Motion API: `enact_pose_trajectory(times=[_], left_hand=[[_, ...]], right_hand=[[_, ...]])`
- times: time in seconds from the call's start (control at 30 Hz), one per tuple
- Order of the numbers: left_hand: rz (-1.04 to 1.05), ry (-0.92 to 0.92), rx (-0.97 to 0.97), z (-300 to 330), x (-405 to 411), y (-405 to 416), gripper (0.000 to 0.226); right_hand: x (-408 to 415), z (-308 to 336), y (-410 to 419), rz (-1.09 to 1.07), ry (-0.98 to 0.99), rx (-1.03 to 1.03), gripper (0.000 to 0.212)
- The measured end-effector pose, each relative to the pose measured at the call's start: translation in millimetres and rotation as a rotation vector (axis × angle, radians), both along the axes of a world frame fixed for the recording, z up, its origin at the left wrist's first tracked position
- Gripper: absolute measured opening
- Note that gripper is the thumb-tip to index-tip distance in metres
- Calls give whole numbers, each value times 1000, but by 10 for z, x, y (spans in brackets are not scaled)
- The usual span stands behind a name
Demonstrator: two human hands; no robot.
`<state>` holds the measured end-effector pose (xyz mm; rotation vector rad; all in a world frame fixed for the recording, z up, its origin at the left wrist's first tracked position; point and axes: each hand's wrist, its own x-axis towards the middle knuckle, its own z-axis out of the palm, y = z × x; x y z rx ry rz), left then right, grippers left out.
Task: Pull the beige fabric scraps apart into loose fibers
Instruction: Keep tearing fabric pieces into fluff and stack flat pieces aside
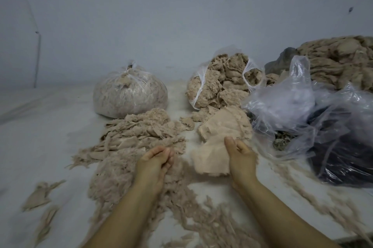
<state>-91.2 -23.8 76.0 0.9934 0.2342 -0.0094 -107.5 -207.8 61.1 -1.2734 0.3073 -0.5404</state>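
Your right hand grips a beige fabric scrap: thumb up on the near face, fingers curled round its right edge. The scrap hangs to the left of those fingers, lower edge frayed, blurred at the bottom. Just beyond your right fingertips sits a pile of flat scraps, touching the held piece at its top.

Your left hand has fingers curled inward, tips bunched together, resting in the loose fibers. Some fluff sits between the fingertips; I can't tell whether you're pinching it or the hand is just lying in it. The two hands are apart, with bare white floor between the held scrap and your left fingers.

The fiber heap spreads left of and below your left fingers. Beyond those fingertips is a heap of partly torn strips. Strands also trail along the floor under both forearms and to the right of your right wrist.

Farther past your fingers: a tied clear bag stuffed with fiber on the left, an open clear bag of beige wads in the centre. Right of your right hand, crumpled clear plastic over something dark, and a large beige mound against the wall.
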Motion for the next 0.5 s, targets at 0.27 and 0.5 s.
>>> enact_pose_trajectory(times=[0.27, 0.5], left_hand=[[-355, -153, 395, 95, 0, 240, 12], [-514, -429, 355, 258, -24, 117, 15]], right_hand=[[16, 42, -307, -99, 205, -963, 47], [49, -14, 486, 552, 37, -760, 25]])
